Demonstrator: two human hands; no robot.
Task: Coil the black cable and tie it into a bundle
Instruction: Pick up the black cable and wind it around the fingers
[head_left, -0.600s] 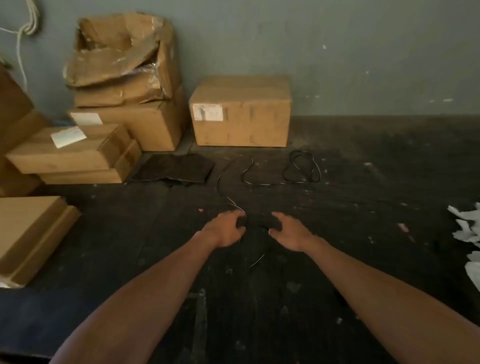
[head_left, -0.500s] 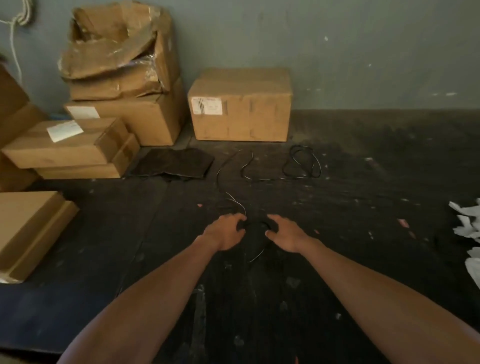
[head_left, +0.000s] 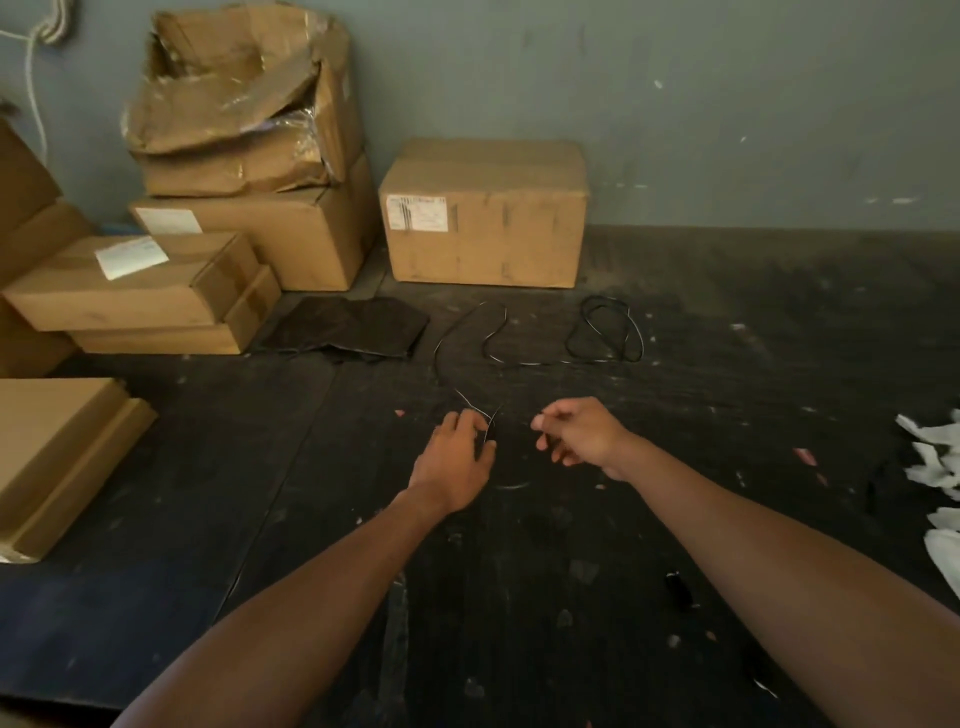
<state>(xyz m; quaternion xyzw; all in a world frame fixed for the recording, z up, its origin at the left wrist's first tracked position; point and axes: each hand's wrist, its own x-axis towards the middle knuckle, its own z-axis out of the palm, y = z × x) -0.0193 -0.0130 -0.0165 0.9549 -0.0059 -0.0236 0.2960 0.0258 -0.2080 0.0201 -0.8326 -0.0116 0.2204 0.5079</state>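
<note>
The black cable (head_left: 519, 358) lay mostly uncoiled on the dark worktop (head_left: 727, 467), in front of the sealed cardboard box (head_left: 485, 213): a few loose loops sat below the box's right corner, and a wavy run trailed toward the person from its left side. Coiling appeared barely begun, with the tying yet to come. The left hand (head_left: 457, 457), palm down, pinched the cable's near end in its fingers (head_left: 480, 421). The right hand (head_left: 584, 434), just beside it, hung with loosely curled fingers; whether it held any strand could not be told.
</note>
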